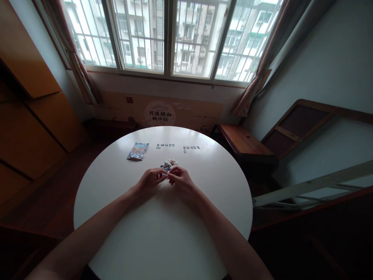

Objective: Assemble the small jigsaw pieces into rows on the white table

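Note:
Both of my hands rest on a round white table [163,233], fingertips meeting near its middle. My left hand [150,181] and my right hand [180,181] each have their fingers curled in a pinch around small jigsaw puzzle pieces held between them. Just beyond the fingertips lies a small heap of loose puzzle pieces [169,163]. Two short rows of joined puzzle pieces lie farther back, one row [165,146] to the left and the other row [191,148] to the right. A small printed puzzle packet [138,151] lies flat at the back left.
A wooden bench [243,142] stands behind the table at the right, with a wooden frame [303,126] leaning on the wall. Wooden cabinets [32,116] stand at the left. A barred window [171,37] with curtains fills the far wall.

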`<act>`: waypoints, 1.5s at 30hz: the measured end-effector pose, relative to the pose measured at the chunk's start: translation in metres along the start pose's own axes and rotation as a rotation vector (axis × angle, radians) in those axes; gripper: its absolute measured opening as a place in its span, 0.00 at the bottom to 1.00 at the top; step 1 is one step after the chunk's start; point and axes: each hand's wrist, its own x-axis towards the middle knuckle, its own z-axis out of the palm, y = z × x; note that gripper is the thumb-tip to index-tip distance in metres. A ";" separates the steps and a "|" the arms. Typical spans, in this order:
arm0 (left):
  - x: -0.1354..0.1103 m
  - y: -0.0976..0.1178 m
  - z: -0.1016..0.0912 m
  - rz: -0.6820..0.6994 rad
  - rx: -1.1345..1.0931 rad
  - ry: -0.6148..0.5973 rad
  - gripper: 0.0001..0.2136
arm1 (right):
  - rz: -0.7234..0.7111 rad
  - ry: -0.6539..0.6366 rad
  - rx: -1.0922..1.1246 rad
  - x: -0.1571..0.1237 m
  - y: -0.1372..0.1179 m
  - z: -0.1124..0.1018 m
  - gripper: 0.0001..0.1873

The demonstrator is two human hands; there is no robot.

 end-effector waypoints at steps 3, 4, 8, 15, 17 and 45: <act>0.000 0.000 0.000 0.012 -0.001 -0.010 0.10 | -0.007 -0.010 0.011 0.001 0.000 -0.001 0.18; 0.000 -0.001 0.000 0.016 0.000 -0.012 0.10 | -0.006 -0.011 0.015 0.001 0.000 -0.002 0.18; -0.001 -0.001 0.001 0.025 -0.008 0.002 0.09 | -0.001 0.001 0.039 0.002 0.001 -0.004 0.19; -0.001 0.005 -0.001 0.029 -0.004 -0.019 0.08 | -0.011 0.008 -0.021 0.002 0.001 -0.004 0.18; -0.001 0.006 -0.001 0.020 -0.011 -0.023 0.08 | -0.017 0.017 -0.038 0.003 0.002 -0.004 0.17; -0.001 0.000 0.004 -0.040 0.049 0.044 0.11 | -0.024 0.082 0.059 0.007 0.011 -0.001 0.16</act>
